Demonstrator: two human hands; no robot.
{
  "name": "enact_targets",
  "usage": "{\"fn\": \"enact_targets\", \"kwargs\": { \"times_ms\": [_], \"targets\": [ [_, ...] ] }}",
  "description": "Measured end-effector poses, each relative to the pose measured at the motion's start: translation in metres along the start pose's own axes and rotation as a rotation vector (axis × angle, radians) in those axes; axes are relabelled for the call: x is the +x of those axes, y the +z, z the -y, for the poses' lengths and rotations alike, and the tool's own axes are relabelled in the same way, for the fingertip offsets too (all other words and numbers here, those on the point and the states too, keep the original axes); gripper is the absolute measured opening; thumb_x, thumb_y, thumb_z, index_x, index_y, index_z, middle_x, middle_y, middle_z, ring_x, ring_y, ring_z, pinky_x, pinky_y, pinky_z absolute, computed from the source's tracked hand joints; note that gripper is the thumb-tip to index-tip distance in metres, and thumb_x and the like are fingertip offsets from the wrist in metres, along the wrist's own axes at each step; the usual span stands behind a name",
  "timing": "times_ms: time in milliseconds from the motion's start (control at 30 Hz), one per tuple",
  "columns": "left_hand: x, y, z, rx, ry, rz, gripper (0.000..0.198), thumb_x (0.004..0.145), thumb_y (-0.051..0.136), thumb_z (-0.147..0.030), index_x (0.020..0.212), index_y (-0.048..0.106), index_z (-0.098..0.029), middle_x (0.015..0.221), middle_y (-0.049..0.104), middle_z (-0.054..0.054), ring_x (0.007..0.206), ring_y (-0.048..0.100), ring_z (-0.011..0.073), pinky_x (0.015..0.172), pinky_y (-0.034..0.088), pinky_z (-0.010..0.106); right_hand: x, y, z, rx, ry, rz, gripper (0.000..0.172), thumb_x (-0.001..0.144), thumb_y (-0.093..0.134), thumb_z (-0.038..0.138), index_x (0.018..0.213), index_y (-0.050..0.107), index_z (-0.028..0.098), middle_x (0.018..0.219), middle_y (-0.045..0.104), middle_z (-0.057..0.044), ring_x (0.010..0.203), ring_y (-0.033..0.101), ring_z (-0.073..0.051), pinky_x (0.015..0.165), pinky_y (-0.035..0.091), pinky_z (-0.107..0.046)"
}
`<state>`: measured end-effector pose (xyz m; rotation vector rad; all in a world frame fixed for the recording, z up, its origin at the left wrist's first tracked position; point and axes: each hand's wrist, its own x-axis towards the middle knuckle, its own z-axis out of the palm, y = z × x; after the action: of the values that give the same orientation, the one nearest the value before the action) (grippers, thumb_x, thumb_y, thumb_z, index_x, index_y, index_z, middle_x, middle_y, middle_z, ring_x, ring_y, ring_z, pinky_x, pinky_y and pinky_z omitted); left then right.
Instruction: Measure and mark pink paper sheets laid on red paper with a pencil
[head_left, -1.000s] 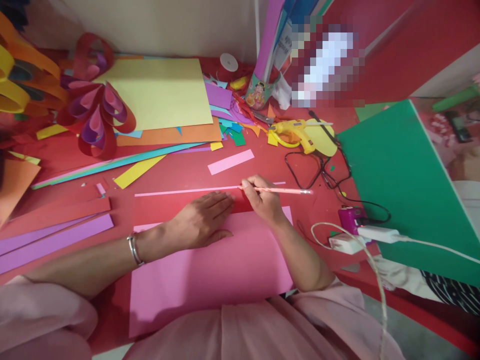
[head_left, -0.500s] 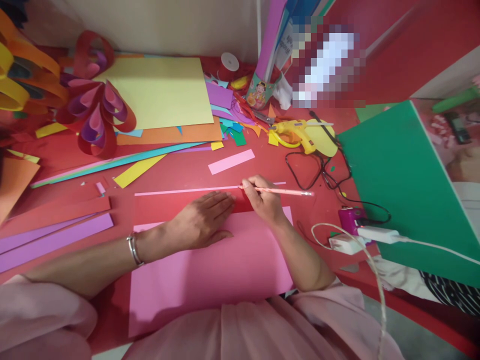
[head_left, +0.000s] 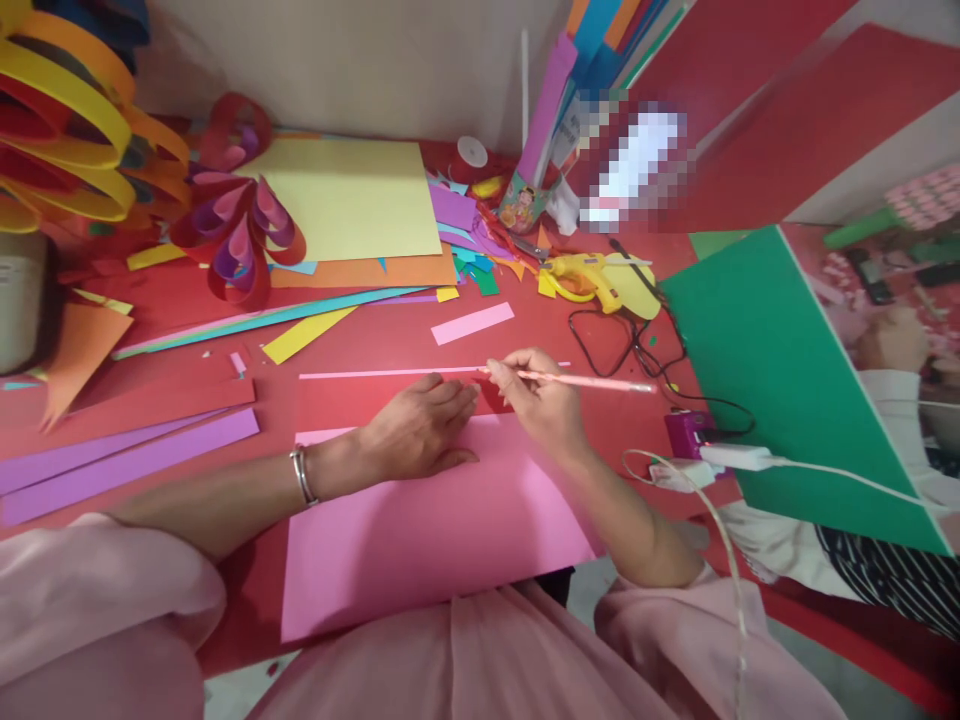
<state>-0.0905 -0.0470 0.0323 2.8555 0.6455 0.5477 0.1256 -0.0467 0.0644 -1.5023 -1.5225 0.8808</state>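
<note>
My left hand (head_left: 420,425) lies flat, palm down, across a red paper strip (head_left: 337,400) and the pink paper sheet (head_left: 420,540) below it. A narrow pink band (head_left: 375,373) shows along the strip's far edge. Just right of those fingers, my right hand (head_left: 540,395) is closed around a pink pencil (head_left: 607,383). The pencil slants low to the right, its point down at the far edge of the red strip.
Beyond lie a small pink paper piece (head_left: 472,323), a yellow glue gun (head_left: 596,275) with a black cord and colored scraps. A green board (head_left: 795,400) stands right, beside a white charger (head_left: 739,457). Left are purple strips (head_left: 202,435) and a paper-loop flower (head_left: 240,235). Another person sits far right.
My view has turned a little to the left, so most things sit farther right or lower. Both hands keep nearly the same place on the paper; the pencil stays in my right hand.
</note>
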Motion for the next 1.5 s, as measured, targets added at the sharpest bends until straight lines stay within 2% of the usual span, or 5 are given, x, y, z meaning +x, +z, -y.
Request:
{"fn": "enact_targets", "kwargs": {
  "times_ms": [133, 267, 400, 700, 1500],
  "targets": [
    [-0.001, 0.001, -0.003, 0.041, -0.011, -0.018, 0.066, 0.106, 0.051, -0.059, 0.134, 0.066, -0.001, 0.138, 0.068, 0.026, 0.123, 0.066, 0.0370, 0.108, 0.051, 0.053, 0.011, 0.023, -0.008, -0.002, -0.061, -0.044, 0.034, 0.097, 0.065, 0.051, 0.077, 0.056, 0.025, 0.065, 0.064, 0.003, 0.058, 0.057, -0.013, 0.058, 0.045, -0.027],
    [-0.002, 0.002, -0.006, 0.060, -0.023, -0.025, 0.067, 0.107, 0.048, -0.061, 0.131, 0.069, -0.001, 0.133, 0.072, 0.024, 0.123, 0.066, 0.0364, 0.109, 0.052, 0.051, 0.015, 0.034, -0.024, -0.110, -0.109, -0.047, 0.033, 0.097, 0.062, 0.048, 0.074, 0.053, 0.025, 0.061, 0.056, 0.005, 0.056, 0.051, -0.013, 0.058, 0.041, -0.027],
    [-0.004, 0.003, -0.006, 0.039, -0.029, -0.061, 0.065, 0.107, 0.049, -0.059, 0.128, 0.070, -0.001, 0.134, 0.071, 0.023, 0.123, 0.066, 0.0355, 0.111, 0.051, 0.050, 0.015, 0.030, -0.026, -0.140, -0.096, -0.054, 0.032, 0.097, 0.060, 0.045, 0.074, 0.051, 0.025, 0.061, 0.051, 0.006, 0.055, 0.048, -0.013, 0.058, 0.039, -0.027],
    [-0.003, 0.003, -0.006, 0.017, -0.021, -0.085, 0.063, 0.105, 0.055, -0.054, 0.131, 0.067, 0.002, 0.131, 0.071, 0.027, 0.119, 0.067, 0.0364, 0.109, 0.054, 0.052, 0.018, 0.024, -0.025, -0.143, -0.104, 0.045, 0.032, 0.099, 0.059, 0.047, 0.076, 0.052, 0.026, 0.063, 0.053, 0.005, 0.058, 0.050, -0.013, 0.059, 0.040, -0.027],
    [-0.003, 0.001, -0.005, -0.004, -0.049, 0.007, 0.061, 0.107, 0.052, -0.055, 0.135, 0.068, -0.003, 0.138, 0.069, 0.024, 0.124, 0.065, 0.0358, 0.112, 0.053, 0.053, 0.017, 0.024, -0.025, -0.157, -0.118, 0.051, 0.032, 0.099, 0.059, 0.047, 0.076, 0.052, 0.026, 0.062, 0.054, 0.005, 0.059, 0.052, -0.014, 0.060, 0.041, -0.028]
  ]
}}
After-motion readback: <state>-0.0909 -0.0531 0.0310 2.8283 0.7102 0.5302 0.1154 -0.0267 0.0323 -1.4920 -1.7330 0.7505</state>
